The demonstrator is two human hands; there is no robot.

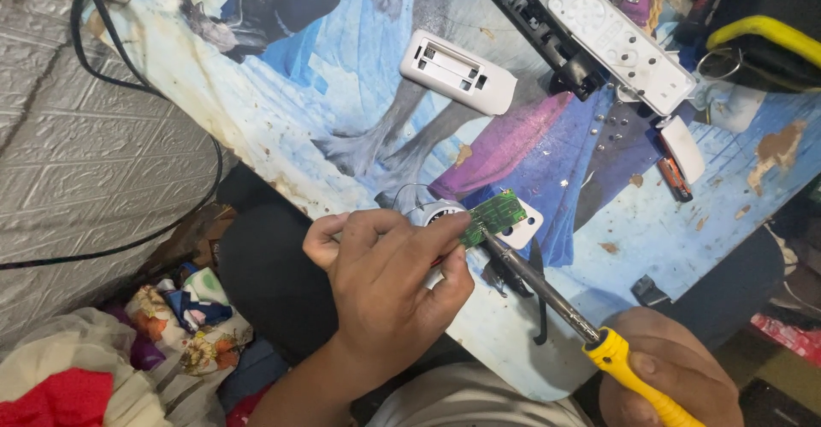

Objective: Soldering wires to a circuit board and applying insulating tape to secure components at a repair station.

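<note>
head view is showing the left hand [389, 277] pinching a flat green circuit board [494, 216] while, at five o'clock, the right hand [671, 376] is gripping a yellow-handled soldering iron [547, 290], its metal tip touching the board.

Left hand [389, 277] curled, fingertips pinched, right hand [671, 376] fisted low, forearms angled inward

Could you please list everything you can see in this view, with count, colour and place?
Circuit board: one, green, table's near edge, in the left hand's grip.
Soldering iron: one, yellow handle, metal tip on the board.
Battery housing: one, white, table centre.
Keypad panel: one, white, far right.
Screws: several, silver, beside the panel.
Cable: one, black, left wall.
Clothes: a heap, mixed colours, lower left.
Table: one, blue printed cover.
Left hand: holding the board.
Right hand: holding the iron.
</note>
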